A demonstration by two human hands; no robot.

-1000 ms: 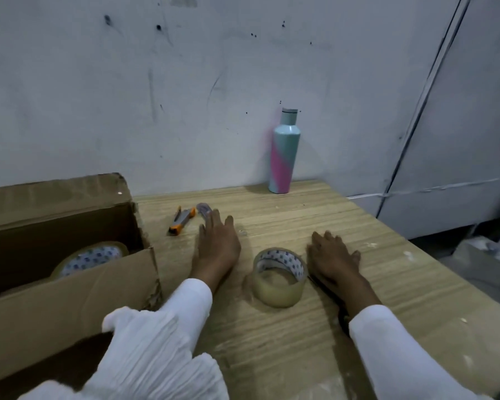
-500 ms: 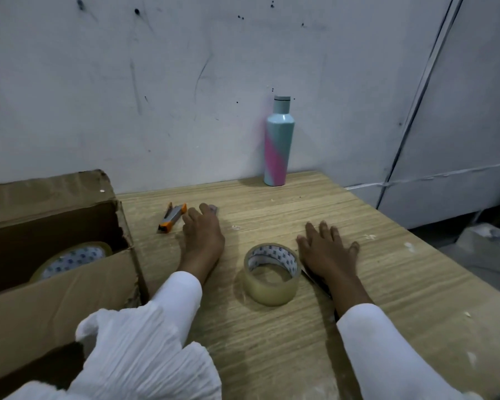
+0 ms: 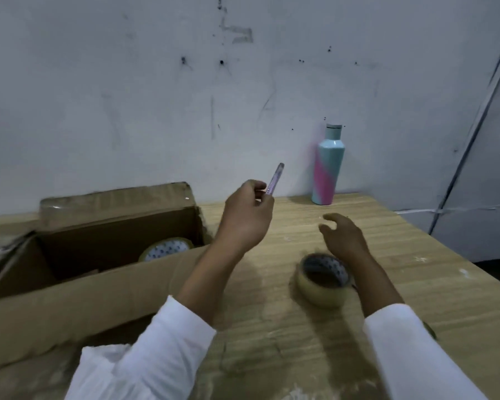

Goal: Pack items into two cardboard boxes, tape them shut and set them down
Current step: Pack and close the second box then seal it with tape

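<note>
Item one: our left hand, raised above the table, fingers pinched round a slim purplish pen-like object that tilts up and to the right; what it is exactly we cannot tell, as it is blurred.

Item two: our right hand, hovering just above the table with fingers loosely curled and spread, holding nothing.

Item three: a roll of clear tape, lying flat on the table directly beneath and beside our right wrist; whether the wrist touches it we cannot tell.

Item four: an open cardboard box at the left, its flaps raised, the near flap leaning toward us.

Item five: a second tape roll inside that box, propped against the far-right inner corner, its printed core facing us.

Item six: a bottle in teal and pink, capped, upright at the table's far edge against the wall, well apart from both hands.

Item seven: white sleeves covering both our forearms up to above the wrist.
</note>
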